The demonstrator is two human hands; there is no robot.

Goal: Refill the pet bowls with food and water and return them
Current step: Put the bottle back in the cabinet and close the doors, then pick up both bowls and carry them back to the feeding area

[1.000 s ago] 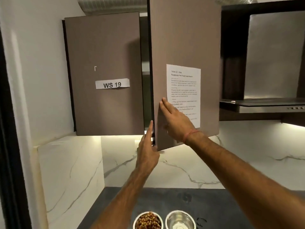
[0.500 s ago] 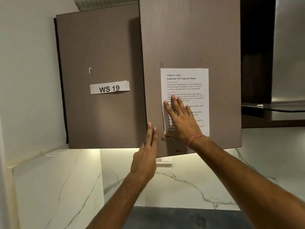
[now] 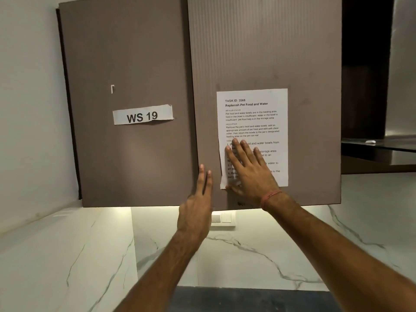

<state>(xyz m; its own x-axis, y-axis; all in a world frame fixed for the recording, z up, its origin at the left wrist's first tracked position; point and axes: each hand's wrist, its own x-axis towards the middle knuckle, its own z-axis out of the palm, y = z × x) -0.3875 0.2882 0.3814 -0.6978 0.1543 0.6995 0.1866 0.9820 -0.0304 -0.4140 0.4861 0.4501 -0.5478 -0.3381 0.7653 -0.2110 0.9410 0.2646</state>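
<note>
Marble-veined wall panels run beneath a pair of brown wall cabinets, and I take the right cabinet door (image 3: 265, 52) as my landmark. The pet bowls are not in view, so I cannot say where they sit. On that door's lower half, my right hand (image 3: 249, 172) lies flat, fingers straight and slightly spread, over the taped instruction sheet (image 3: 252, 118). My left hand (image 3: 198, 208) reaches the door's lower left corner, fingers straight and together. Left of it, the neighbouring door carries a WS 19 label (image 3: 143, 114). I'd press evenly near the free edge (not on the paper) so the door seats flush.
</note>
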